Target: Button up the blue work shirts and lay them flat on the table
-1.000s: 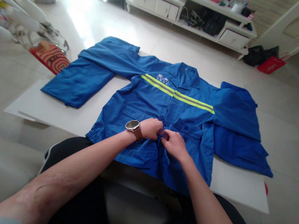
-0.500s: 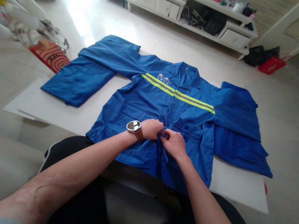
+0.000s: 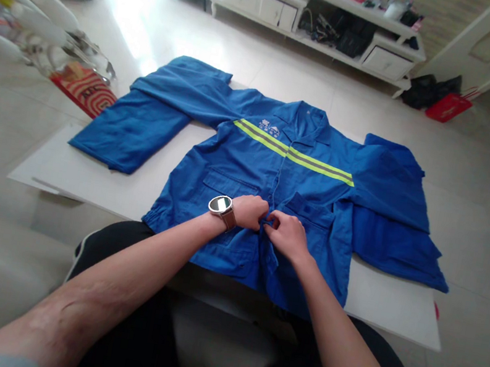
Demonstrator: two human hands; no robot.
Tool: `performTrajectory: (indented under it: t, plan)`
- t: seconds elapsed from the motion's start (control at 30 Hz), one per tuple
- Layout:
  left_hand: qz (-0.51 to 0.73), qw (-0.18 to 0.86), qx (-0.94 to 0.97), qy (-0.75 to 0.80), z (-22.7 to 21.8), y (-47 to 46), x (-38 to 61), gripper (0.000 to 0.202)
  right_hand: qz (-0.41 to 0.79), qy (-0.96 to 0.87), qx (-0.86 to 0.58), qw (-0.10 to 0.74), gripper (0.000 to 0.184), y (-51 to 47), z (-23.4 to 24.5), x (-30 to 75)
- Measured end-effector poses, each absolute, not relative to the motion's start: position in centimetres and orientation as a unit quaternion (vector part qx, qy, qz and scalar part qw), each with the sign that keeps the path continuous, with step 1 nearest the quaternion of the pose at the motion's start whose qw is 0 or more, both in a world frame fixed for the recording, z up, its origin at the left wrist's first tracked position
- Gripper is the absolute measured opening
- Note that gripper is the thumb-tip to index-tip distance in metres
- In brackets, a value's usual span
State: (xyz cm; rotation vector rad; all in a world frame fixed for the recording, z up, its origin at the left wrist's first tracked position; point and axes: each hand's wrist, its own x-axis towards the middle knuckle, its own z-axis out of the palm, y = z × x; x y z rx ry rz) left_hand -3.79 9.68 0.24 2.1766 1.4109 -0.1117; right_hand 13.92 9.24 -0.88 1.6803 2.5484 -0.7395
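Note:
A blue work jacket [image 3: 239, 164] with a yellow and grey reflective stripe lies front up on a low white table [image 3: 86, 179], its sleeves spread to both sides. My left hand [image 3: 247, 210], with a watch on the wrist, pinches the front opening of the jacket near its lower part. My right hand [image 3: 285, 236] pinches the same opening from the other side, fingertips almost touching the left hand's. Both hands are closed on the fabric; what lies between the fingertips is too small to make out.
A white TV cabinet [image 3: 320, 14] with clutter stands at the far wall. A red bag [image 3: 448, 106] and black bags sit on the floor at the right. A red patterned box [image 3: 85, 89] and a white rack [image 3: 14, 13] stand at the left.
Both hands stay pinched on the jacket's front opening with only slight finger movement. The view has shifted a little.

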Motion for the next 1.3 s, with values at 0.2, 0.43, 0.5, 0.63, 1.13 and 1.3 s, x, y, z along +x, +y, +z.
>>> performTrajectory:
  t: [0.2, 0.43, 0.5, 0.63, 1.13, 1.3]
  plan:
    - [-0.041, 0.275, 0.807, 0.521, 0.4, 9.6, -3.7, 0.02, -0.222, 0.824, 0.521, 0.02, 0.016, 9.2, -0.7, 14.0]
    - [-0.044, 0.285, 0.798, 0.529, 0.6, 9.6, -3.6, 0.023, -0.196, 0.84, 0.504, 0.032, 0.015, 9.0, -0.7, 13.9]
    - [-0.044, 0.285, 0.798, 0.53, 0.6, 9.5, -3.6, 0.025, -0.195, 0.842, 0.501, 0.033, 0.015, 9.0, -0.7, 13.9]
    - [-0.05, 0.273, 0.799, 0.533, 0.6, 9.5, -3.5, 0.026, -0.204, 0.848, 0.487, 0.037, 0.015, 9.0, -0.9, 13.9]
    - [-0.088, 0.311, 0.777, 0.541, 0.1, 9.7, -3.5, 0.021, -0.251, 0.857, 0.449, 0.024, 0.026, 9.2, -1.6, 14.4]
    - [-0.073, 0.337, 0.779, 0.523, -0.1, 9.6, -3.4, 0.009, -0.238, 0.85, 0.47, 0.022, 0.031, 9.2, -1.3, 14.4]
